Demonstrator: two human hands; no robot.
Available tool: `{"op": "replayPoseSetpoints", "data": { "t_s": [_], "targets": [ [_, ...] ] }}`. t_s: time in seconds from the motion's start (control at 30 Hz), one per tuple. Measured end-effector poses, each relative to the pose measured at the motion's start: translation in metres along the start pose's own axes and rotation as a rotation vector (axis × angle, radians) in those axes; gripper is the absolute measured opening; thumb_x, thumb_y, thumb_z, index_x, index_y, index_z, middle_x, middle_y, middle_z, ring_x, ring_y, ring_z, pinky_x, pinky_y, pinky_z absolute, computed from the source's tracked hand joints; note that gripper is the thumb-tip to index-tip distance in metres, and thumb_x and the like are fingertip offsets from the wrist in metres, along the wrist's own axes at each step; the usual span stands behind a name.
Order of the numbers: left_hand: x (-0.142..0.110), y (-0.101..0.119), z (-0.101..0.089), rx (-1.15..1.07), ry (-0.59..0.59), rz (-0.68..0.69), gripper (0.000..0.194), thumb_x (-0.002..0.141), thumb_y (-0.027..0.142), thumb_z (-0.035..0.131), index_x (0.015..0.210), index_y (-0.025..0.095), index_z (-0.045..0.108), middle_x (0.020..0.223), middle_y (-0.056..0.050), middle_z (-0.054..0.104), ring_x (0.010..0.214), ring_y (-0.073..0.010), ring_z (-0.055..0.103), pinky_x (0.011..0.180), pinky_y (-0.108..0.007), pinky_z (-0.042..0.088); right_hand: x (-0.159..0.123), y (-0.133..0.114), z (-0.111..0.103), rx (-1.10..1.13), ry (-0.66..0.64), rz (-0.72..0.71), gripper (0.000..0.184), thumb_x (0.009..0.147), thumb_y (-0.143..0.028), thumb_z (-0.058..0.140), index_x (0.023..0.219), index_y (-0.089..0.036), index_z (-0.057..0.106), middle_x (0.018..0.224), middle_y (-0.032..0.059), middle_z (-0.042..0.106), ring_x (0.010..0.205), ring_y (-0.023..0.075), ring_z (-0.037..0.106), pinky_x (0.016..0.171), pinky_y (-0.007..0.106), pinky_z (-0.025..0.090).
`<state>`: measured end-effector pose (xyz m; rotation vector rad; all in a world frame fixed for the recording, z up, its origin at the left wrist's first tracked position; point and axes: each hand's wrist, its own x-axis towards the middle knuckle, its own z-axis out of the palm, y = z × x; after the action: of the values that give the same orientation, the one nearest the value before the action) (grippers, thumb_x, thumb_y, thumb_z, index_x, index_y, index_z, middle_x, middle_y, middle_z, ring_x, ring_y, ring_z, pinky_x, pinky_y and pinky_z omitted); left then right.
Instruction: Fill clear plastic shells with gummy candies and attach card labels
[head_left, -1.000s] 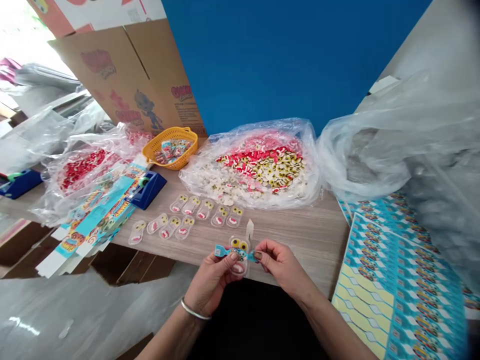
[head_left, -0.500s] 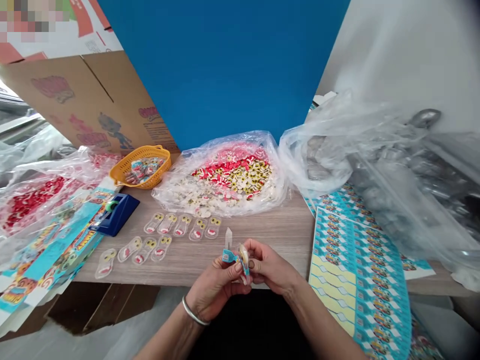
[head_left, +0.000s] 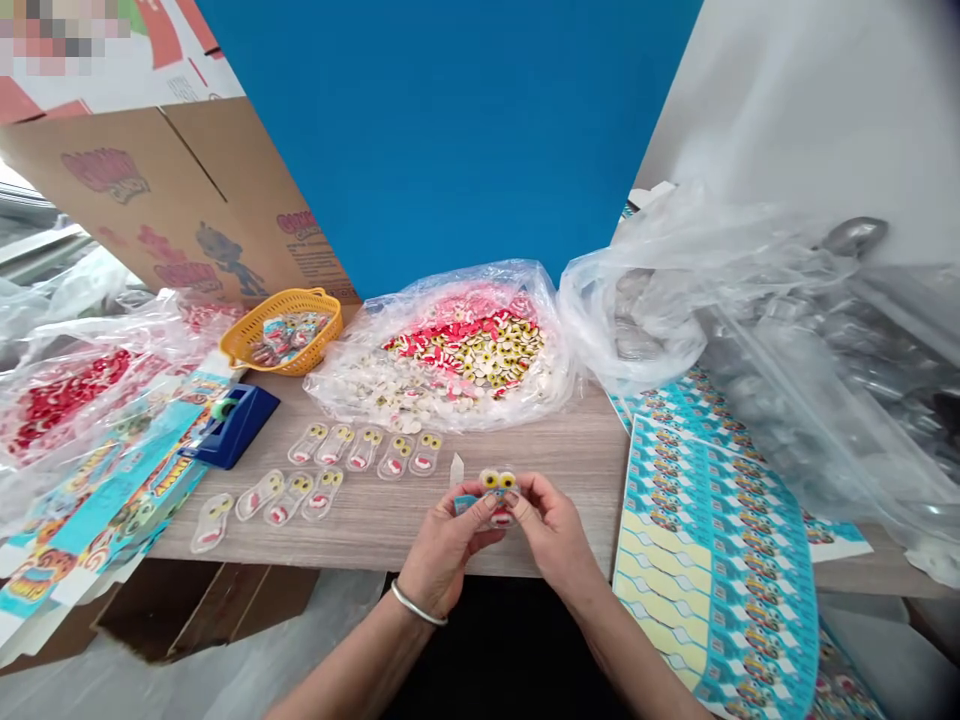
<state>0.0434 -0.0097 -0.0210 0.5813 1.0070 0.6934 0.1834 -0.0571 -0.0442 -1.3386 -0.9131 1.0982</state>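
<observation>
Between both hands, over the front edge of the table, is a small clear plastic blister pack [head_left: 498, 482] with two yellow eyes and a red-and-white mouth, its face turned up. My left hand [head_left: 448, 540] pinches its left side, thumb on top, along with a blue paper label [head_left: 464, 503] that has a white pointed end. Closed on the right side is my right hand [head_left: 551, 525], its thumb pressing the front. Several similar blister packs [head_left: 362, 450] lie in two rows on the table, to the left of my hands.
Behind the rows lies a clear bag [head_left: 480, 345] of loose eyes and mouths. At left are an orange basket [head_left: 304, 355] of packs and a blue tape dispenser [head_left: 236, 430]. Printed label sheets [head_left: 671, 560] and clear plastic bags [head_left: 787, 380] occupy the right. The table's front edge [head_left: 352, 571] is near.
The blister pack has turned from edge-on to face up, showing its eyes and mouth. Both hands have shifted slightly, and the label's blue part is now mostly behind my left fingers.
</observation>
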Motion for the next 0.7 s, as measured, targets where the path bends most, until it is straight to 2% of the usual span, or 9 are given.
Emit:
{"op": "replayPoseSetpoints", "data": {
  "t_s": [0.13,0.2,0.3,0.43,0.57,0.63,0.7],
  "targets": [
    [0.002,0.005,-0.004,0.113,0.013,0.152,0.025,0.07,0.032,0.083,0.079,0.016,0.066,0.079,-0.001,0.067,0.075,-0.0118,0.061,0.073,-0.024,0.049,-0.001,-0.004,-0.009,0.124,0.015,0.088,0.032,0.082,-0.051,0.069,0.087,-0.02,0.065,0.082,0.0029,0.069,0.075,0.0184,0.06,0.07,0.029,0.049],
    [0.003,0.007,-0.006,0.13,0.011,0.175,0.024,0.07,0.032,0.082,0.075,0.015,0.066,0.073,0.0,0.064,0.071,-0.0108,0.057,0.072,-0.023,0.047,-0.002,-0.007,-0.011,0.193,-0.009,0.123,0.031,0.08,-0.05,0.071,0.083,-0.02,0.064,0.08,0.0021,0.069,0.073,0.0176,0.06,0.068,0.028,0.049],
    [0.004,0.004,-0.006,0.057,-0.039,0.144,0.023,0.071,0.032,0.082,0.075,0.015,0.067,0.073,-0.001,0.065,0.07,-0.011,0.056,0.07,-0.023,0.045,-0.006,-0.008,-0.009,0.286,-0.048,0.157,0.029,0.08,-0.048,0.073,0.083,-0.02,0.066,0.08,0.0018,0.069,0.073,0.0166,0.059,0.07,0.028,0.048],
    [0.004,-0.003,0.001,-0.104,-0.167,0.037,0.022,0.071,0.03,0.083,0.073,0.015,0.067,0.07,-0.001,0.065,0.065,-0.0101,0.054,0.065,-0.023,0.042,-0.008,-0.003,0.002,0.375,-0.092,0.17,0.029,0.081,-0.047,0.073,0.08,-0.019,0.066,0.077,0.0015,0.068,0.07,0.0149,0.057,0.07,0.027,0.045],
    [0.006,-0.002,0.005,-0.183,-0.2,-0.05,0.025,0.071,0.029,0.083,0.09,0.018,0.071,0.084,-0.002,0.068,0.07,-0.0103,0.057,0.068,-0.023,0.043,-0.009,0.001,0.012,0.303,-0.009,0.116,0.028,0.084,-0.047,0.07,0.083,-0.019,0.067,0.079,0.0021,0.069,0.074,0.0165,0.06,0.071,0.027,0.047],
    [0.006,-0.001,0.003,-0.187,-0.175,-0.018,0.028,0.07,0.029,0.084,0.093,0.02,0.071,0.088,-0.002,0.069,0.074,-0.0116,0.059,0.07,-0.024,0.044,-0.011,0.003,0.013,0.247,0.025,0.1,0.028,0.084,-0.048,0.069,0.088,-0.02,0.068,0.085,0.0039,0.071,0.079,0.019,0.062,0.073,0.029,0.049],
    [0.004,-0.003,0.002,-0.147,-0.142,0.063,0.024,0.071,0.034,0.082,0.084,0.017,0.072,0.082,-0.004,0.069,0.072,-0.0127,0.059,0.07,-0.025,0.044,-0.011,0.006,0.014,0.196,0.063,0.101,0.031,0.083,-0.05,0.069,0.093,-0.02,0.068,0.089,0.0062,0.072,0.082,0.0215,0.064,0.075,0.031,0.052]
  ]
}}
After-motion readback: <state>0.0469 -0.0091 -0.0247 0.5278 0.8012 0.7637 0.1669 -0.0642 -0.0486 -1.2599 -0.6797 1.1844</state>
